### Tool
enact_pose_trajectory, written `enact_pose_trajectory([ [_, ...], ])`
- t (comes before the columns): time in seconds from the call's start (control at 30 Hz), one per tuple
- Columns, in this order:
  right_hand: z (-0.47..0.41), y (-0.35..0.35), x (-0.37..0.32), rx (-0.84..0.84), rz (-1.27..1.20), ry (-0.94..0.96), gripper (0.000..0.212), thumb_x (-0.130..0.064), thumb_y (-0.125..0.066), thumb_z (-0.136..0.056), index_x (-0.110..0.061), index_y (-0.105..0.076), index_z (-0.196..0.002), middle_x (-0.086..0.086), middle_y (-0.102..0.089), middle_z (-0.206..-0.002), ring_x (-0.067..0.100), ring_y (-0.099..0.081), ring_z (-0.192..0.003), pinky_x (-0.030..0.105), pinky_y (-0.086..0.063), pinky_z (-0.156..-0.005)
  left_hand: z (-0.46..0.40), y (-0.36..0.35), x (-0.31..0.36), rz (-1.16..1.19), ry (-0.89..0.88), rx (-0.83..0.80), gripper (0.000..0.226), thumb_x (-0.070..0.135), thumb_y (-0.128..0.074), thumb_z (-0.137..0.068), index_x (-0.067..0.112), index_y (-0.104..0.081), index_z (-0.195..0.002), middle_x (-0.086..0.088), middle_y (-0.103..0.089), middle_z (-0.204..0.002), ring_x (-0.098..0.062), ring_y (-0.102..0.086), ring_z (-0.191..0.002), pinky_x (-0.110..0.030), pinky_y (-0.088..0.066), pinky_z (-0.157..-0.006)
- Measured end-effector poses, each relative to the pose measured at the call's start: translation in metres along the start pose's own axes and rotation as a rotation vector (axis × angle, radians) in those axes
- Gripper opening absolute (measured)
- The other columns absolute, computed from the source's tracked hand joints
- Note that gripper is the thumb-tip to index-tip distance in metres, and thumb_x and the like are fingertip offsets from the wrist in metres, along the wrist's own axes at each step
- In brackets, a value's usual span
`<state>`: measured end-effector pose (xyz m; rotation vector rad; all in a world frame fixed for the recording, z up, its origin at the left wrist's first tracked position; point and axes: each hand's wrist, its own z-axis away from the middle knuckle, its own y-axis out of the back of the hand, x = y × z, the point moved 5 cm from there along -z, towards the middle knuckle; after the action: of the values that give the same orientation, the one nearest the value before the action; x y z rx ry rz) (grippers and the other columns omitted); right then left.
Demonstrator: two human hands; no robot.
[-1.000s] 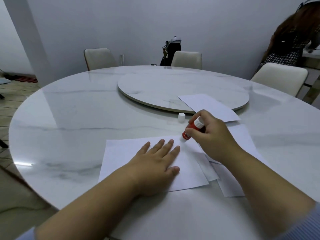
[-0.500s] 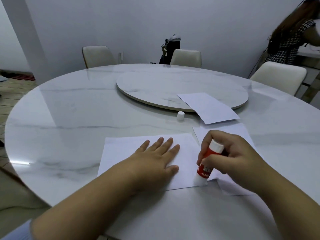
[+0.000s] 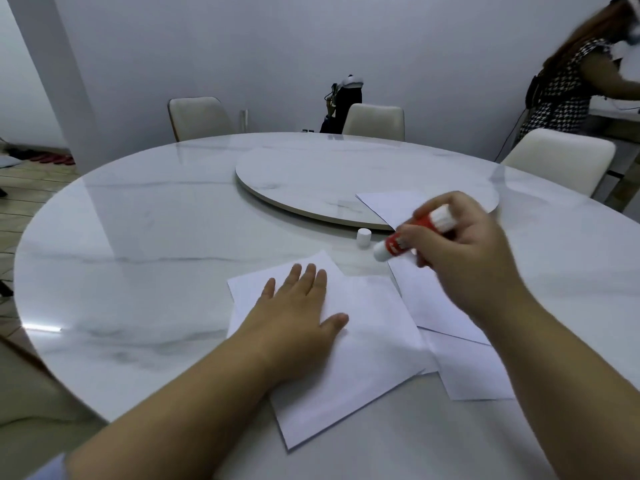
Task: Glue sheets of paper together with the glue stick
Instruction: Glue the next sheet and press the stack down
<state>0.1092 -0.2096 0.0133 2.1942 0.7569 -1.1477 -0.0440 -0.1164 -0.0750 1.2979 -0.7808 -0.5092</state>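
risk 1: glue stick [image 3: 412, 235] is lifted off the paper, tip aimed down-left over bare marble table [image 3: 145, 237]; if it comes down short of the sheet, glue likely smears the tabletop instead.
risk 2: top sheet [image 3: 367, 344] lies skewed, pinned only on its left part; a stroke along the free right edge could drag or crease it, my guess.
risk 3: loose sheets [image 3: 467, 372] overlap under the top sheet's right side; stray glue past the edge might bond the wrong ones.
risk 4: cap [image 3: 363, 238] stands alone on the table near the turntable [image 3: 311, 181] rim; an elbow sweep could knock it away.
right hand [image 3: 460, 251]: fingers curled tight round the glue stick's red barrel, white base end up, tip exposed below; motion-blurred, so exact finger placement is unclear.
left hand [image 3: 298, 317]: flat, fingers spread slightly, palm pressing the top sheet down, grasping nothing.
paper location: main stack directly before the person; one more sheet [image 3: 391, 206] lies partly on the turntable, behind the right hand.
glue stick location: in the air, just above the gap between the top sheet's far corner and the cap.
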Motion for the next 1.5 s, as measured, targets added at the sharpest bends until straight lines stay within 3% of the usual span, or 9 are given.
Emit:
enact_pose_trajectory([
  [0.2, -0.023, -0.073, 0.033, -0.292, 0.258, 0.007, 0.010, -0.012, -0.062, -0.082, -0.018, -0.056, -0.087, -0.006, -0.071, -0.071, -0.003, -0.060, -0.060, 0.011, -0.043, -0.052, -0.003, -0.008, -0.005, -0.071, 0.024, -0.020, 0.069, 0.054, -0.014, -0.093, 0.021, 0.012, -0.148, 0.004, 0.018, -0.157, -0.011, 0.017, -0.143, -0.038, 0.008, -0.117],
  [0.37, -0.020, -0.085, 0.043, -0.398, 0.314, -0.008, 0.011, -0.015, -0.063, -0.085, -0.018, -0.057, -0.093, 0.003, -0.071, -0.090, 0.018, -0.062, -0.089, 0.029, -0.048, -0.073, -0.003, -0.008, -0.006, -0.063, 0.026, -0.006, 0.069, 0.054, -0.015, -0.093, 0.020, 0.011, -0.148, 0.004, 0.017, -0.157, -0.012, 0.018, -0.143, -0.038, 0.008, -0.117],
  [0.67, 0.039, -0.016, 0.010, -0.568, 0.319, -0.093, 0.010, -0.021, -0.058, -0.066, -0.024, -0.058, -0.076, 0.002, -0.073, -0.073, 0.024, -0.068, -0.070, 0.048, -0.054, -0.066, -0.002, -0.007, -0.006, -0.066, 0.032, -0.025, 0.070, 0.054, -0.016, -0.093, 0.020, 0.011, -0.148, 0.004, 0.018, -0.157, -0.012, 0.017, -0.143, -0.038, 0.007, -0.117],
  [0.77, 0.049, 0.002, 0.004, -0.624, 0.241, -0.113, 0.011, -0.014, -0.063, -0.063, -0.020, -0.061, -0.071, 0.007, -0.073, -0.073, 0.022, -0.066, -0.063, 0.034, -0.053, -0.054, -0.001, -0.004, -0.004, -0.049, 0.042, -0.044, 0.071, 0.055, -0.017, -0.093, 0.020, 0.010, -0.148, 0.005, 0.016, -0.158, -0.012, 0.015, -0.144, -0.037, 0.006, -0.117],
  [1.03, -0.012, 0.039, 0.022, -0.020, -0.693, -0.221, 0.024, -0.003, -0.070, -0.064, -0.016, -0.053, -0.074, 0.007, -0.075, -0.076, 0.021, -0.072, -0.075, 0.024, -0.056, -0.067, 0.016, 0.019, -0.006, -0.136, 0.142, 0.030, 0.081, 0.075, -0.021, -0.080, 0.030, -0.013, -0.147, 0.000, -0.011, -0.159, -0.023, -0.015, -0.143, -0.043, -0.016, -0.112],
  [1.17, -0.041, 0.009, 0.051, 0.035, -0.387, -0.277, 0.037, 0.006, -0.069, -0.077, -0.013, -0.059, -0.108, 0.001, -0.074, -0.090, 0.012, -0.070, -0.073, 0.028, -0.057, -0.070, 0.024, 0.008, -0.004, -0.041, -0.035, -0.130, 0.086, 0.077, -0.033, -0.075, 0.045, 0.006, -0.145, 0.013, 0.020, -0.155, -0.010, 0.020, -0.142, -0.043, 0.009, -0.117],
  [1.27, -0.057, -0.018, 0.075, 0.058, -0.078, -0.314, 0.025, 0.001, -0.071, -0.078, -0.017, -0.063, -0.093, 0.000, -0.068, -0.089, 0.021, -0.068, -0.084, 0.042, -0.055, -0.088, 0.025, -0.004, 0.003, -0.058, 0.048, -0.096, 0.086, 0.077, -0.027, -0.077, 0.042, 0.012, -0.144, 0.009, 0.022, -0.155, -0.016, 0.021, -0.142, -0.049, 0.008, -0.116],
  [1.4, -0.064, -0.041, 0.095, 0.028, 0.232, -0.302, 0.032, -0.014, -0.077, -0.073, -0.014, -0.066, -0.103, -0.004, -0.068, -0.089, 0.014, -0.065, -0.084, 0.013, -0.044, -0.066, 0.028, -0.010, 0.014, -0.079, 0.161, -0.087, 0.086, 0.075, -0.021, -0.079, 0.035, 0.016, -0.145, 0.002, 0.024, -0.156, -0.023, 0.022, -0.142, -0.054, 0.008, -0.114],
  [1.5, -0.066, -0.048, 0.097, 0.001, 0.317, -0.246, 0.033, -0.014, -0.078, -0.072, -0.015, -0.066, -0.103, 0.002, -0.071, -0.099, 0.015, -0.063, -0.085, 0.016, -0.041, -0.068, 0.029, -0.009, 0.017, -0.075, 0.199, -0.106, 0.085, 0.075, -0.021, -0.080, 0.034, 0.017, -0.145, 0.001, 0.026, -0.155, -0.024, 0.023, -0.142, -0.055, 0.009, -0.114],
])
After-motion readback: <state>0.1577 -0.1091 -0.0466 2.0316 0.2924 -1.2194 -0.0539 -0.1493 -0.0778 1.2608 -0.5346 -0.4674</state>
